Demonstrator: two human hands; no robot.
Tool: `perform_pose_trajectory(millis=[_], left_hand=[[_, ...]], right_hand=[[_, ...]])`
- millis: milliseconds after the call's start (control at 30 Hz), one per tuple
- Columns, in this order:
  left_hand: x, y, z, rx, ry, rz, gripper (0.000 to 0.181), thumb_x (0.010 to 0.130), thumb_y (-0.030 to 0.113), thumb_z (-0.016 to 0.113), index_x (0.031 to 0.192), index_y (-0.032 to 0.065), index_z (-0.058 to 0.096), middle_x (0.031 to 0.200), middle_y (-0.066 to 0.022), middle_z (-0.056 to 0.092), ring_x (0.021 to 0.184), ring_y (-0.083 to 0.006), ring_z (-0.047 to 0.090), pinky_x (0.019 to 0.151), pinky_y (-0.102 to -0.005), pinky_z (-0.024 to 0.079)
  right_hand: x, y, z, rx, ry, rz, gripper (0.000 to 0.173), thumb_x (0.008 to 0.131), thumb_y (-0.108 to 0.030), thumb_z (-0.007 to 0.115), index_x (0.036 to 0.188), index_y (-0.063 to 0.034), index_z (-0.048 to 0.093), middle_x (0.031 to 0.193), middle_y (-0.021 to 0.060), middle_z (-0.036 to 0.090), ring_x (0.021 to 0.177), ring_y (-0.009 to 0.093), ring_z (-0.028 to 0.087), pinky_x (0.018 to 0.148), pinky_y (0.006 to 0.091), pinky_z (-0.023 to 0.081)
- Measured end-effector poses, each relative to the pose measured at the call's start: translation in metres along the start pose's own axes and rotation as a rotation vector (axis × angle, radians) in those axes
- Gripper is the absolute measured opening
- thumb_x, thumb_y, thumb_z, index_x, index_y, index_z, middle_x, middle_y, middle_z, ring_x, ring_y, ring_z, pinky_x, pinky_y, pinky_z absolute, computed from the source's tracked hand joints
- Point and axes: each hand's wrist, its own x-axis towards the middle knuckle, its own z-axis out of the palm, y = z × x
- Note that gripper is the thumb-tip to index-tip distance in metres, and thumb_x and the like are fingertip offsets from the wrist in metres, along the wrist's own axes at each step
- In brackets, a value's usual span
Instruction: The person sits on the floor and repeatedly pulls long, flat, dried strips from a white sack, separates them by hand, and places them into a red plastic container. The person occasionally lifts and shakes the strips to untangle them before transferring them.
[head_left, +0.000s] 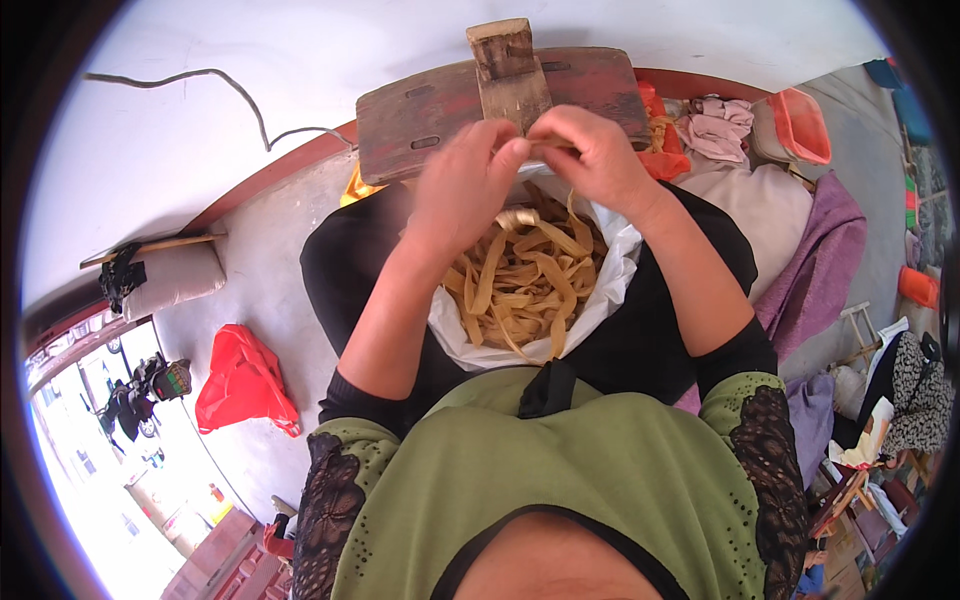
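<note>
My left hand and my right hand meet at their fingertips above a white plastic bag between my knees. Thin tan material shows between the thumb and fingers of my right hand; what the left fingertips grip is hidden. Many flat tan strips lie coiled in the bag, and a paler, blurred piece is just below my hands. Beyond my fingers stands a worn wooden bench with slots in its top and a wooden block fixed upright on it.
A white wall rises behind the bench. To the right are a red bag, pink cloth, a red-rimmed bin and purple cloth. A red plastic bag lies on the floor at left, near a doorway.
</note>
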Motion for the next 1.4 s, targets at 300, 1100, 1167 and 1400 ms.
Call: perform_pose_trajectory(millis=[300,1100,1167,1400], left_hand=[[-0.010,0.020,-0.023,-1.099,-0.203,-0.179,0.020,0.096,0.019,0.044,0.084,0.0063,0.052,0.125,-0.0158,0.053,0.116,-0.0236,0.050,0.098,-0.0398,0.036],[-0.017,0.014,0.013,0.455,0.279,0.488,0.014,0.067,0.009,0.065,0.080,0.0149,0.063,0.108,-0.0021,0.053,0.104,-0.0233,0.051,0.089,-0.0413,0.037],[-0.013,0.015,0.017,0.430,0.380,0.457,0.012,0.069,0.009,0.065,0.079,0.0141,0.064,0.108,-0.0030,0.054,0.102,-0.0250,0.051,0.087,-0.0404,0.038],[-0.016,0.012,0.013,-1.113,0.031,-0.510,0.025,0.087,0.006,0.057,0.111,-0.0008,0.053,0.101,-0.0070,0.058,0.096,-0.0161,0.056,0.087,-0.0341,0.047]], right_hand=[[-0.013,-0.001,0.005,0.215,-0.141,0.171,0.017,0.092,-0.022,0.054,0.092,-0.0055,0.056,0.068,0.0054,0.055,0.061,0.016,0.053,0.056,0.0273,0.043],[-0.011,-0.018,0.000,0.773,-0.053,0.524,0.017,0.088,-0.024,0.063,0.086,-0.0077,0.059,0.070,-0.0053,0.052,0.055,0.001,0.040,0.048,0.0161,0.030],[-0.009,-0.014,0.003,1.013,0.013,0.590,0.016,0.088,-0.023,0.062,0.086,-0.0075,0.059,0.071,-0.0051,0.052,0.057,0.001,0.040,0.048,0.0166,0.030],[-0.008,-0.025,-0.003,0.935,-0.130,0.414,0.015,0.087,-0.018,0.063,0.090,-0.0036,0.061,0.077,-0.0026,0.058,0.069,0.002,0.050,0.060,0.0183,0.042]])
